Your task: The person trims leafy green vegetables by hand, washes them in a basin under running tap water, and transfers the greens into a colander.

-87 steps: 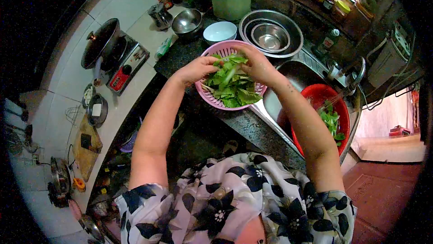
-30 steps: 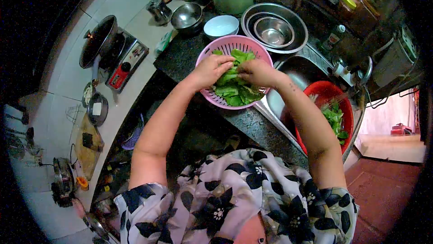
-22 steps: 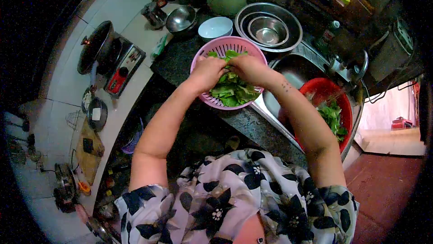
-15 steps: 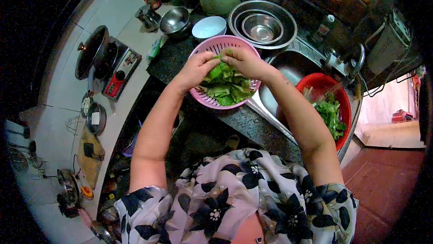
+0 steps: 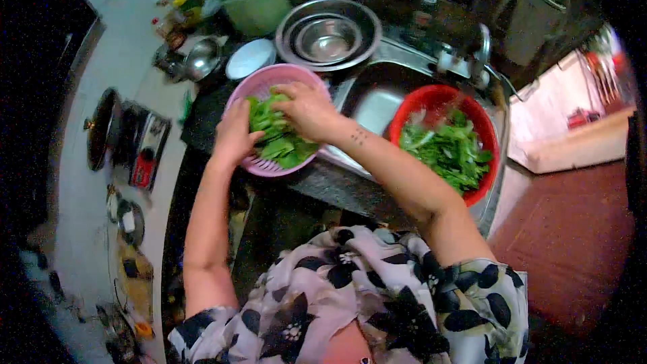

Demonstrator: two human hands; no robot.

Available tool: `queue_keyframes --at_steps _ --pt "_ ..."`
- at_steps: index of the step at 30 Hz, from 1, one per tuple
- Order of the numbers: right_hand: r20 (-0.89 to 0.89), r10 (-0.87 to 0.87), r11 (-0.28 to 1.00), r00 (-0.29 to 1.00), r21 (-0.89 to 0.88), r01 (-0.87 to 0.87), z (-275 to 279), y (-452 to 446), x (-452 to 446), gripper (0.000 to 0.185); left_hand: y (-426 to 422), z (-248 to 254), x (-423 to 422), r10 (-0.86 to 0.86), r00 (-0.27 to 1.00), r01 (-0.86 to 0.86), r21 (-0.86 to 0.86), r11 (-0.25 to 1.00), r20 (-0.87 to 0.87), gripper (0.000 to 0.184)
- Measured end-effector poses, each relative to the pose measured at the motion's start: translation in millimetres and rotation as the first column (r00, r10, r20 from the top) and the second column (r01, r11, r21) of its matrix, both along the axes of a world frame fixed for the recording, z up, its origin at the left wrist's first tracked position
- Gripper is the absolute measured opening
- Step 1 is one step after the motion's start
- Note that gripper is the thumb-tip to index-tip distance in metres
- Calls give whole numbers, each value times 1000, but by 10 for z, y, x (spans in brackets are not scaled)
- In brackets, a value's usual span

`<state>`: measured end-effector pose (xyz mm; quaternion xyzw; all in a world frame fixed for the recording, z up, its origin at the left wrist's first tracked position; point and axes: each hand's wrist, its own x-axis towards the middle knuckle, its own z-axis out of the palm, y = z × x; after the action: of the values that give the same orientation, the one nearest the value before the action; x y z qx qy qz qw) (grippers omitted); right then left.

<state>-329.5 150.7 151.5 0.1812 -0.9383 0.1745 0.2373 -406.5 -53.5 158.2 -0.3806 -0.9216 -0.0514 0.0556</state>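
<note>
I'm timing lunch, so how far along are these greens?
Apparently partway. Looks done: a pile of leaves lies in the pink colander. In hand: the right hand is among those leaves, the left hand at the colander's side. Probably left: the greens in the red basin. I can't tell whether either batch is washed.

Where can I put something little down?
The counter has a bare strip in front of the sink, and the sink's floor looks bare left of the red basin. It's crowded where the pink colander, white bowl and nested metal bowls bunch together.
</note>
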Motion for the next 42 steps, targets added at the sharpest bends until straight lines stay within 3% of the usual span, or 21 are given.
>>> queue_keyframes --at_steps 1,2,3,6,9,10,11,12,13,16,19,22,23,25,28,32,36,37,39,40,42 --pt "50 57 986 997 -160 -49 57 101 80 27 111 191 49 95 979 -101 22 995 179 54" --pt "89 123 942 988 -323 -89 135 184 162 26 116 230 65 36 996 -33 41 999 -78 40" --pt "100 189 871 977 -476 -120 215 273 258 25 193 348 96 77 994 -76 10 997 -84 25" --pt "58 106 819 993 -572 -54 165 648 970 17 312 375 239 -42 982 100 316 943 -183 16" --pt "94 -328 788 940 -521 327 -218 1371 1652 14 775 316 639 -219 972 234 495 837 -89 12" --pt "128 -502 710 855 -503 493 -215 1690 1817 16 947 239 781 -289 957 264 527 808 -36 12" --pt "211 -624 456 752 -683 571 -169 1945 1899 17 1140 198 971 -351 927 239 513 825 133 13" --pt "11 -783 522 622 -531 667 -178 2287 1940 21 1328 37 1129 -445 879 302 526 795 168 12" --pt "-41 -821 526 569 -442 726 -330 2696 1923 27 1494 -176 1277 -554 820 422 504 753 141 12" --pt "-111 -898 432 425 -48 900 -540 3673 1800 48 2139 -542 1774 -649 710 473 499 726 273 16" --pt "165 -898 430 407 142 892 -346 3678 1613 58 2689 -769 2198 -701 621 616 335 713 352 53" --pt "122 -899 436 421 136 890 -487 3552 1569 61 3118 -752 2435 -721 681 706 146 693 128 65" --pt "64 -901 433 429 147 889 -550 3565 1584 60 3209 -946 2483 -676 684 653 182 735 274 67" --pt "231 -888 440 398 167 883 -376 3502 1599 55 3289 -1510 2530 -551 630 528 218 821 548 70" --pt "331 -823 537 462 186 823 -199 3342 1621 49 3284 -1631 2634 -496 637 595 32 803 590 71" --pt "329 -770 614 547 147 775 -213 3201 1618 44 3319 -1692 2684 -496 657 609 -12 793 568 72" --pt "329 -671 686 665 -64 724 -411 3337 1690 54 3259 -1804 2703 -520 669 584 57 810 531 69" --pt "416 -452 718 789 -355 599 -497 3432 1745 61 3244 -1694 2697 -525 651 591 69 804 548 66" --pt "620 -269 583 737 -504 637 -772 3459 1987 64 3213 -1456 2643 -536 619 599 95 795 574 59" --pt "694 -154 502 703 -558 661 -938 3447 2102 65 3183 -1388 2599 -530 608 482 255 838 591 54" --pt "862 -288 566 417 -198 800 -1329 3427 2253 73 3093 -1286 2499 -531 572 196 524 829 625 45"
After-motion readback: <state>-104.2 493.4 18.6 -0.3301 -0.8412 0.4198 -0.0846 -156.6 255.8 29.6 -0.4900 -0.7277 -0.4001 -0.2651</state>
